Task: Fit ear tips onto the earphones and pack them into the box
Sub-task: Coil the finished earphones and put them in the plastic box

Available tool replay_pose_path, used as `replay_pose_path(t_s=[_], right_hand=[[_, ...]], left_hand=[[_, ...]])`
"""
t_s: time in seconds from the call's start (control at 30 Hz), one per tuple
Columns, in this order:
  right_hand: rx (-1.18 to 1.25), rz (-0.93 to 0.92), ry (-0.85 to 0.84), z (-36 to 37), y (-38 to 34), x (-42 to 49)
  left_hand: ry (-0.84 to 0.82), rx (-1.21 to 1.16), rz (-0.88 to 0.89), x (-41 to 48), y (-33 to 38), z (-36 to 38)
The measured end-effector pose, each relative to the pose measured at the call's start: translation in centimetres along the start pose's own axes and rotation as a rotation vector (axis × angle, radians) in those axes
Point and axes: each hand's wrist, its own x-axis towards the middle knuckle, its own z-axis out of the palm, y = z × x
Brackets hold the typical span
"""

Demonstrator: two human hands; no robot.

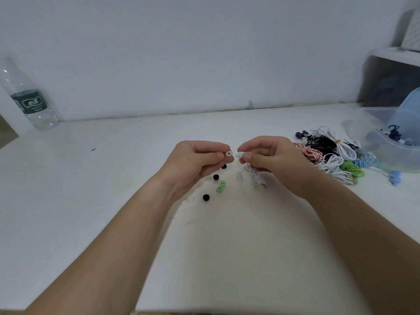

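Head view: fairly early in the job, by the look of it. Pinching a small translucent white silicone ear tip (229, 153) between thumb and forefinger of the left hand (200, 160), well left of the clear plastic storage box (391, 153). Gripping a white wired earphone (239, 155) in the curled fingers of the right hand (270, 160), slightly nearer the box, with its cable bunched beneath. Not yet fitted: tip and nozzle facing, just apart. Left to do, judging from this: seat this tip, then pack. Loose round black ear tips (216, 177) and green ear tips (221, 187) waiting on the white table (91, 201), well left of the box. Heap of coiled mixed-colour earphones (329, 155) just beside the box, seemingly unpacked. Inside the box, a few dark and pale pieces, too small to identify.
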Motion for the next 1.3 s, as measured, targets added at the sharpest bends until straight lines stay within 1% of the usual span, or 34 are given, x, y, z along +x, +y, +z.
replay_pose_path(t_s=[0.17,0.47,0.7,1.03,1.3], right_hand=[[0.006,-0.003,0.003,-0.1,-0.05,-0.04],[0.02,-0.012,-0.023,-0.02,-0.11,-0.1],[0.013,-0.016,-0.025,-0.03,-0.01,-0.09],[-0.002,-0.008,0.008,-0.09,-0.1,0.07],[-0.012,-0.012,-0.047,-0.34,-0.22,-0.17]], left_hand=[[0.011,0.068,0.021,-0.15,-0.23,0.41],[0.009,0.072,0.033,-0.14,-0.21,0.55],[0.012,0.121,0.048,-0.26,-0.25,0.64],[-0.032,0.128,0.064,-0.18,-0.27,0.5],[-0.074,0.143,0.06,-0.51,-0.14,0.61]])
